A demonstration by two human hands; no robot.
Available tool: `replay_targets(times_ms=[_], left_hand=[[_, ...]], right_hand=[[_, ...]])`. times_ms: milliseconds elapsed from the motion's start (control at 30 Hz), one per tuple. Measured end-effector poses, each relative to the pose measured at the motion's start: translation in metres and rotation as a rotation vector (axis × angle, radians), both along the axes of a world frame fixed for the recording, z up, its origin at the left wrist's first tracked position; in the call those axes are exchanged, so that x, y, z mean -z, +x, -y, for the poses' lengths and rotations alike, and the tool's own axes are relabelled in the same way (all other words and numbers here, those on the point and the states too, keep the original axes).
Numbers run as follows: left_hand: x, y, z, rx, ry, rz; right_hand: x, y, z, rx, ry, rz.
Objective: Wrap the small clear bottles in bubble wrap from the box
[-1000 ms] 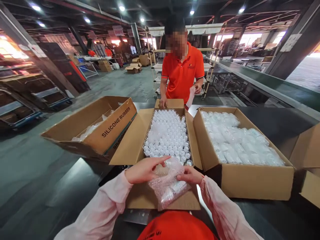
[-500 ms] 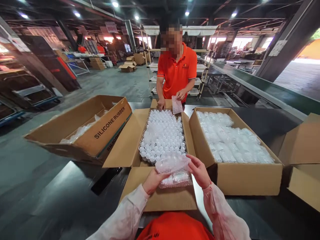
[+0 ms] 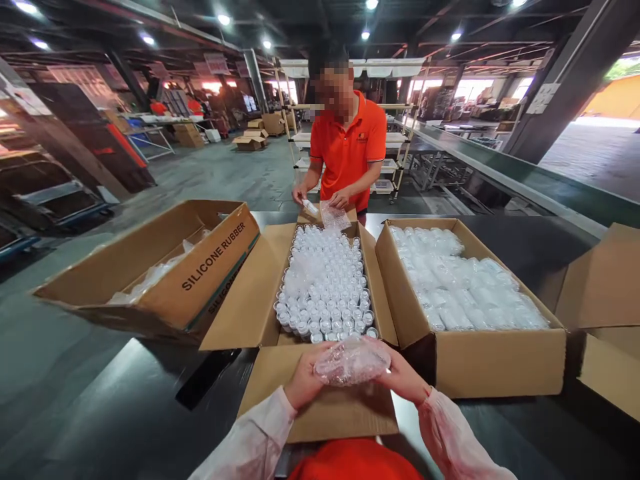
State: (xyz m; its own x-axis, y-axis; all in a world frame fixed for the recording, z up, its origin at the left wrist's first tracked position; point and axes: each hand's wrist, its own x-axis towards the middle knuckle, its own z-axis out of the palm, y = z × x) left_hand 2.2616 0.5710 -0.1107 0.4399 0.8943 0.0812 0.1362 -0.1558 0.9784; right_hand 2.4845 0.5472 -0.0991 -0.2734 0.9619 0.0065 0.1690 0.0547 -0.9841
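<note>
Both my hands hold a clear bubble-wrap bundle [image 3: 353, 361] above the front flap of the middle carton [image 3: 320, 407]. My left hand [image 3: 304, 375] is closed on its left end, and my right hand [image 3: 401, 373] grips its right end. What lies inside the wrap is hard to make out now. Just beyond stand many small white-capped bottles [image 3: 330, 287], packed upright in the carton, with a loose piece of bubble wrap [image 3: 303, 270] lying on them.
Across the table a co-worker [image 3: 347, 143] holds a white bottle [image 3: 311, 207] and a bubble-wrap pouch [image 3: 335, 217]. To the right is a carton [image 3: 500, 367] of wrapped bundles. At left stands a carton marked SILICONE RUBBER [image 3: 215, 260]; a dark flat object [image 3: 205, 380] lies nearby.
The bundle's bubble wrap has been folded over, covering the white items that showed before. My hands have come lower and closer around it. The co-worker has lifted a bottle out of the carton.
</note>
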Motion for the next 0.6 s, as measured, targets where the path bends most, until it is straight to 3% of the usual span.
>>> replay_targets(times_ms=[67,167,267,333,367,433,500,600], left_hand=[[0.005,-0.001,-0.002,-0.059,-0.143,0.046],[0.006,-0.002,-0.005,0.052,-0.217,0.081],[0.007,0.000,-0.006,0.166,-0.076,0.038],[0.011,0.003,-0.006,0.118,0.043,-0.006],[0.014,0.006,-0.006,0.073,0.068,-0.016],[0.020,0.014,-0.006,0.001,-0.003,0.017],[0.022,0.024,-0.007,-0.039,-0.195,0.090],[0.018,0.042,-0.011,-0.108,-0.427,0.171]], right_hand=[[-0.007,0.002,0.002,-0.083,0.202,0.085],[-0.009,0.004,0.004,-0.029,0.306,0.132],[-0.004,0.007,0.001,0.097,0.021,0.112],[-0.003,0.012,-0.004,0.116,-0.170,0.151],[-0.004,0.015,-0.006,0.109,-0.173,0.209],[-0.009,0.021,-0.010,0.053,0.008,0.387],[-0.016,0.024,-0.013,-0.092,0.223,0.558],[-0.023,0.023,-0.016,-0.291,0.325,0.758]])
